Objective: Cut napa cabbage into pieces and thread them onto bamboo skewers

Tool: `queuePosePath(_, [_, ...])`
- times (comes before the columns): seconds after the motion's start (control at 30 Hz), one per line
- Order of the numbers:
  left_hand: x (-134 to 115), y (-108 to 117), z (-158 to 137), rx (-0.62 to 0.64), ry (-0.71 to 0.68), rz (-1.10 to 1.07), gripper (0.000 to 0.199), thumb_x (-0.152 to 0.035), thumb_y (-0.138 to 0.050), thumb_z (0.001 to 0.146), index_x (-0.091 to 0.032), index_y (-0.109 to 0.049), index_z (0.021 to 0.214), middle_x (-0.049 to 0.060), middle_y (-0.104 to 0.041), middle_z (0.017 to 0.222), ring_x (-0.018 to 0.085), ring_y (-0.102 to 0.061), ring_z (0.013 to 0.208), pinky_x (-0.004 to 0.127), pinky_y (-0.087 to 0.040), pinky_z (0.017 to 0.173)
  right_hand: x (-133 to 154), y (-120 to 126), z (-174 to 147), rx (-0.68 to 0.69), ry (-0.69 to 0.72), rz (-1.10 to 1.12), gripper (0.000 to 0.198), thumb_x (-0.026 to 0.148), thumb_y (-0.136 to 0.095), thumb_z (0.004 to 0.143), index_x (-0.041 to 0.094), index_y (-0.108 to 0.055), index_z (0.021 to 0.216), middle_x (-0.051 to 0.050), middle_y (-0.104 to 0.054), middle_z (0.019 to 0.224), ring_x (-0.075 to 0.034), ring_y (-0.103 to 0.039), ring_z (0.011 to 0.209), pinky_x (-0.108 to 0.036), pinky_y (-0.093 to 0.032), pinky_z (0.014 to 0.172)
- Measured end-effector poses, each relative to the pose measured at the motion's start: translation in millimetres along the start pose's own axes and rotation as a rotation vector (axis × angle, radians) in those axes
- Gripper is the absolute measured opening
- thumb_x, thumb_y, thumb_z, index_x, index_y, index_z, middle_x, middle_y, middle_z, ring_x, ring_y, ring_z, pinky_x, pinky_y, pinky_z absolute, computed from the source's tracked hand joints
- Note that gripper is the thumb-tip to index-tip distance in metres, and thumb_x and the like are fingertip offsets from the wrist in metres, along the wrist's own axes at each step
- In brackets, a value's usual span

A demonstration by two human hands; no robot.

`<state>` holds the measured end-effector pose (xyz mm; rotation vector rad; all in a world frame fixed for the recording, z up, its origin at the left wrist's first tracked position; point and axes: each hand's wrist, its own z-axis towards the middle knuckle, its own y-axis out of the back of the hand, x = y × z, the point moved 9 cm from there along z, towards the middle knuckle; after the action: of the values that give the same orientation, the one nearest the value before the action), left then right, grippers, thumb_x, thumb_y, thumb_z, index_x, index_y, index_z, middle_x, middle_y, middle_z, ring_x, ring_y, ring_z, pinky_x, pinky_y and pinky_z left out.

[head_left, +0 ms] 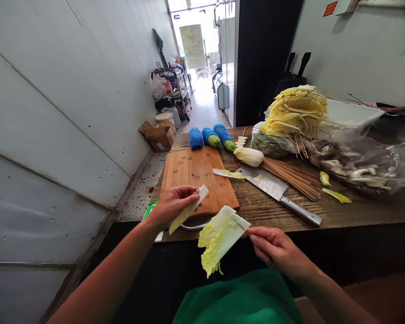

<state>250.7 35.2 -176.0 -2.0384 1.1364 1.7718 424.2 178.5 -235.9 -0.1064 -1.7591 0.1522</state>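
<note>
My left hand (175, 204) pinches a narrow piece of napa cabbage leaf (188, 212) between thumb and fingers, above the near edge of the wooden cutting board (185, 168). In my right hand (273, 247) is the end of a thin skewer (245, 233), mostly hidden by the fingers and leaves. Overlapping pale cabbage leaves (220, 238) are threaded on it by their white ends, just in front of the counter. The two hands are apart. A loose leaf strip (227, 173) lies across the board's right edge, its tip by the cleaver (266, 182).
Bare skewers (292, 177) lie beside a small cabbage head (249, 156). Zucchini in blue foam nets (211, 137) sit behind the board. Skewered cabbage (297, 110) is piled at the right, near bagged mushrooms (361, 168). A white wall (53, 112) runs along the left.
</note>
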Motion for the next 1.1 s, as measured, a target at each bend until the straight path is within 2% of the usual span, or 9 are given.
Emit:
queuePosePath(0.1, [19,-43,-19,0.102,0.231,-0.407,0.037,-0.033,-0.066,0.072,-0.015,-0.056,0.103,0.006,-0.067,0.068,0.012,-0.059,0.055,0.023,-0.048,0.054,-1,1,0,0.012,-0.003,0.011,0.042,0.046,-0.051,0.084,0.009,-0.06,0.102,0.009,-0.032,0.045,-0.004,-0.025,0.037,-0.018,-0.017,0.037])
queuePosePath(0.17, [22,-56,-25,0.114,0.287,-0.55,0.03,-0.025,-0.066,0.072,-0.013,-0.058,0.098,0.007,-0.068,0.069,0.01,-0.059,0.053,0.019,-0.048,0.052,-2,1,0,0.019,0.005,0.001,0.042,0.046,-0.051,0.084,0.009,-0.061,0.101,0.009,-0.032,0.045,-0.004,-0.026,0.039,-0.018,-0.017,0.038])
queuePosePath(0.23, [20,-60,-27,0.114,0.286,-0.631,0.024,-0.02,-0.067,0.071,-0.011,-0.061,0.092,0.009,-0.068,0.075,0.01,-0.061,0.059,0.016,-0.048,0.052,-5,1,-1,0.039,-0.011,-0.002,0.041,0.045,-0.051,0.084,0.009,-0.061,0.102,0.008,-0.033,0.045,-0.004,-0.025,0.039,-0.018,-0.017,0.037])
queuePosePath(0.3, [20,-62,-27,0.135,0.293,-0.653,0.022,-0.02,-0.068,0.07,-0.01,-0.063,0.089,0.008,-0.067,0.077,0.01,-0.061,0.059,0.015,-0.047,0.05,-10,1,-2,0.05,-0.037,0.001,0.041,0.044,-0.051,0.084,0.009,-0.061,0.103,0.009,-0.033,0.045,-0.004,-0.024,0.038,-0.018,-0.017,0.037])
queuePosePath(0.43, [25,-61,-28,0.163,0.319,-0.609,0.028,-0.03,-0.069,0.069,-0.012,-0.065,0.09,0.004,-0.064,0.067,0.006,-0.053,0.045,0.016,-0.042,0.041,-12,0,-2,0.062,-0.047,-0.012,0.041,0.044,-0.051,0.085,0.009,-0.061,0.104,0.008,-0.035,0.044,-0.004,-0.027,0.037,-0.018,-0.018,0.037])
queuePosePath(0.6, [29,-59,-27,0.113,0.308,-0.624,0.023,-0.027,-0.072,0.066,-0.013,-0.067,0.084,0.007,-0.068,0.083,0.008,-0.057,0.054,0.018,-0.046,0.048,-10,0,-2,0.074,-0.047,-0.005,0.04,0.043,-0.051,0.085,0.009,-0.061,0.104,0.009,-0.035,0.043,-0.004,-0.027,0.036,-0.018,-0.017,0.036])
queuePosePath(0.83, [23,-68,-29,0.152,0.305,-0.682,0.02,-0.024,-0.073,0.066,-0.01,-0.068,0.08,0.007,-0.068,0.073,0.01,-0.059,0.059,0.018,-0.046,0.057,-9,-2,-3,0.084,-0.064,0.027,0.038,0.042,-0.052,0.085,0.009,-0.062,0.101,0.009,-0.034,0.043,-0.003,-0.025,0.036,-0.017,-0.016,0.036])
queuePosePath(1.1, [20,-68,-29,0.135,0.278,-0.653,0.022,-0.026,-0.073,0.065,-0.011,-0.068,0.08,0.005,-0.066,0.071,0.009,-0.057,0.057,0.017,-0.043,0.051,-10,-1,-3,0.068,-0.054,0.023,0.04,0.044,-0.053,0.083,0.008,-0.062,0.1,0.009,-0.035,0.043,-0.004,-0.027,0.036,-0.017,-0.017,0.035])
